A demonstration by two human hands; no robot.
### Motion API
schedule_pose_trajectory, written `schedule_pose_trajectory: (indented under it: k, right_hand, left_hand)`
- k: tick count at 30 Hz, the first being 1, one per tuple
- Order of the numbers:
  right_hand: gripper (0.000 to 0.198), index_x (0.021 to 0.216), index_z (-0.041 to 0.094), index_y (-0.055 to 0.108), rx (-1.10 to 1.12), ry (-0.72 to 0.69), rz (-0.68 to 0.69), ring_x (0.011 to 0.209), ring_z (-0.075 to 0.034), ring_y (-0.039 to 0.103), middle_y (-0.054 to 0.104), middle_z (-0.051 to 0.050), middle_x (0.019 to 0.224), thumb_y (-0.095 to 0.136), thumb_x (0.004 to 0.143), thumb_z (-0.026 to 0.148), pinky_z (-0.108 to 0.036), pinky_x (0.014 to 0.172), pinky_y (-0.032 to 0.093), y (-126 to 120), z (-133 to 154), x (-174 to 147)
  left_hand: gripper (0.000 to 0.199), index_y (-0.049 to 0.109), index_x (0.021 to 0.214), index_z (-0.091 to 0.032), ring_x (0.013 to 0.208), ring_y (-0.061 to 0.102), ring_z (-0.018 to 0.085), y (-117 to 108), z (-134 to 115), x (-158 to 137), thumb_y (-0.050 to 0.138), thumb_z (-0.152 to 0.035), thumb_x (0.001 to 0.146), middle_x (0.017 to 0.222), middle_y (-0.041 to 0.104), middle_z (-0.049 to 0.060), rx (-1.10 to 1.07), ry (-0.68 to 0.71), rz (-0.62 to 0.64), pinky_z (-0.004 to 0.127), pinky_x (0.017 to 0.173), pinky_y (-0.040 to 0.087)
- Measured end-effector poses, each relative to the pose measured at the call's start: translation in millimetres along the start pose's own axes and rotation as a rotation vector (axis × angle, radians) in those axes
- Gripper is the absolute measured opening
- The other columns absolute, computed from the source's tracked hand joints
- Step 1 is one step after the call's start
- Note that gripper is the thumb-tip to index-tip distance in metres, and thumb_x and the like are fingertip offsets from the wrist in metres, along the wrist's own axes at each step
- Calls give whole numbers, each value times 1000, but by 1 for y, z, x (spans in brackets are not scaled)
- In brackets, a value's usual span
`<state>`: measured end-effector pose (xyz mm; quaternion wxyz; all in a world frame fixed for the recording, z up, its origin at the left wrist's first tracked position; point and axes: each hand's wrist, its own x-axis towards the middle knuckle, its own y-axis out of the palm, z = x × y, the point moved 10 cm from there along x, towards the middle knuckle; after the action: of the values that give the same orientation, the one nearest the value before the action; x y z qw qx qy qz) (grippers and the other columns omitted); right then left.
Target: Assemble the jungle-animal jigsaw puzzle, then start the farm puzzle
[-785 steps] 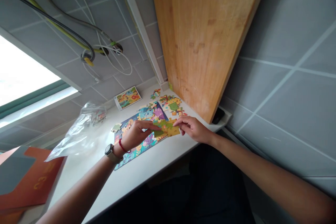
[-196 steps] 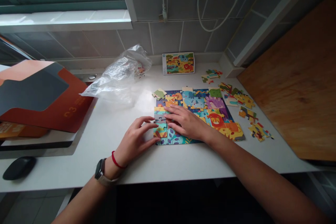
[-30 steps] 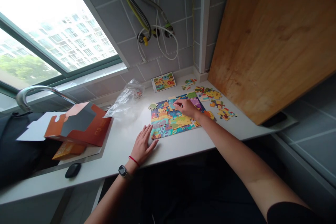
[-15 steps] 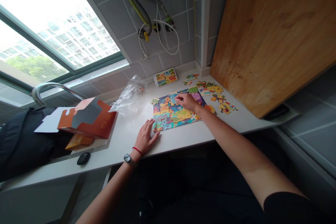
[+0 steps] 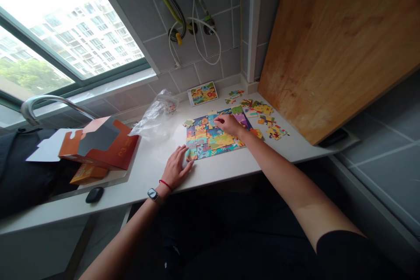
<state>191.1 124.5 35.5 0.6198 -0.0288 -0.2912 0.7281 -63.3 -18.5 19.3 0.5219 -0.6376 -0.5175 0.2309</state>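
A colourful jigsaw puzzle [image 5: 218,142], largely joined together, lies on the white counter. My right hand [image 5: 228,124] is over its upper middle, with the fingers curled into a pinch. Whatever may be between those fingertips is hidden. Flat on the counter, my left hand [image 5: 177,167] has its fingers spread and the fingertips against the puzzle's lower left corner. One loose puzzle piece [image 5: 188,123] sits at the upper left corner. Several more loose pieces [image 5: 277,131] are scattered to the right of the puzzle.
Against the wall leans a small picture card [image 5: 202,93] with animals. Left of it lies a crumpled clear plastic bag [image 5: 155,113]. An orange box [image 5: 114,146], a small black case [image 5: 95,195] and a faucet [image 5: 55,98] are farther left. A wooden panel [image 5: 334,48] stands at the right.
The camera view has shifted slightly, so everything sits a little farther left and higher. Both hands keep nearly the same places at the puzzle.
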Motion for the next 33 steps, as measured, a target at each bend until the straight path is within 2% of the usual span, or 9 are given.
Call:
schedule_pose_trajectory:
  k: [3,6,8,12,16,20,25,29,33]
  right_hand:
    - [19,89,15,81,5,-3,-14,81,-22,71,81,-9,90,64,91,23,-31,78,52,-2,0,0]
    - [20,88,15,81,0,-4,-15,81,-21,70,80,-9,89,62,91,22,-31,76,52,-2,-1,0]
    - [20,89,15,80,-5,-4,-6,80,-21,70,80,-9,89,62,91,23,-30,74,51,0,-2,1]
    - [20,89,16,80,-1,-8,10,78,-20,70,80,-8,88,63,92,26,-29,72,50,3,-2,0]
    - [22,92,16,81,12,23,23,76,-20,70,79,-7,83,61,92,25,-29,71,50,4,-4,-1]
    - [30,102,17,82,59,96,24,67,-18,66,77,-4,76,55,91,23,-28,66,50,3,-13,-1]
    - [31,93,18,81,136,114,-18,62,-17,64,70,-2,68,50,86,21,-27,60,49,-1,-20,-1]
    - [28,89,19,78,120,101,-43,62,-17,64,67,-1,67,51,86,23,-28,59,49,-6,-17,-3]
    - [26,90,19,78,60,101,-71,63,-17,64,69,-2,69,53,87,25,-28,62,50,-13,-13,-4]
  left_hand:
    - [54,54,146,-20,151,47,33,-6,5,6,50,-53,104,158,53,17,-83,-34,-24,55,124,39]
    - [52,59,139,-19,144,55,32,-18,24,22,50,-56,103,152,59,18,-216,-131,-90,53,118,46]
    - [52,63,133,-19,138,59,33,-28,40,40,50,-58,101,147,63,18,-269,-199,-149,52,108,54]
    - [47,69,124,-19,126,67,31,-39,60,85,52,-55,100,132,72,16,-296,-225,-197,48,101,57]
    - [40,74,112,-17,107,75,25,-37,69,130,53,-48,100,114,79,13,-326,-209,-222,37,92,60]
    - [33,75,110,-16,102,75,24,-25,74,161,55,-40,98,110,79,12,-308,-200,-253,34,87,61]
    - [29,75,111,-17,108,71,27,-12,81,163,54,-32,97,114,77,12,-218,-183,-299,42,98,56]
    - [28,76,114,-19,117,66,27,1,83,156,59,-31,94,121,75,11,-162,-139,-255,43,110,50]
    - [30,79,115,-22,125,63,31,13,86,157,64,-36,93,131,71,12,-120,-124,-197,46,113,47]
